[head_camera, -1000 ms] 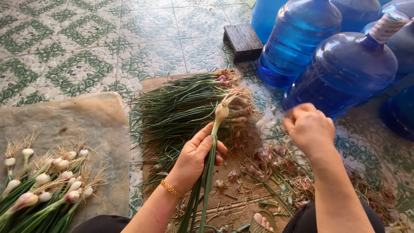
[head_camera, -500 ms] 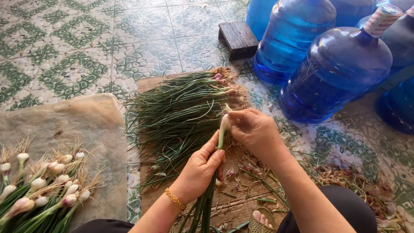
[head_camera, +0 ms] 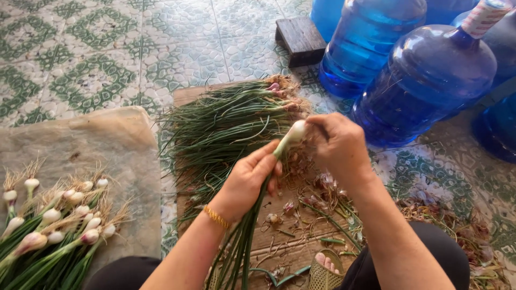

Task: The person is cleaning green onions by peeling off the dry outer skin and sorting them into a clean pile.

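Two hands on one spring onion [head_camera: 287, 138] just in front of the unpeeled pile [head_camera: 231, 121]: left hand [head_camera: 248, 180] grips the stalk, right hand [head_camera: 338, 145] pinches the white bulb.

Soft, even daylight is filling the scene, bright without being harsh. The glossy tiled floor [head_camera: 107, 48] is giving off a mild sheen at the top edge, and the blue water jugs [head_camera: 424, 80] are catching pale highlights along their shoulders and glowing where light is passing through them. Shadows are staying faint and short, pooling under the left hand [head_camera: 247, 180] and right hand [head_camera: 338, 145] and beneath the pile of green scallions [head_camera: 226, 118]. Focus is holding sharp across the middle. The wide lens is bending the tile lines slightly toward the corners, and the forearms at the bottom edge are looking a little soft.
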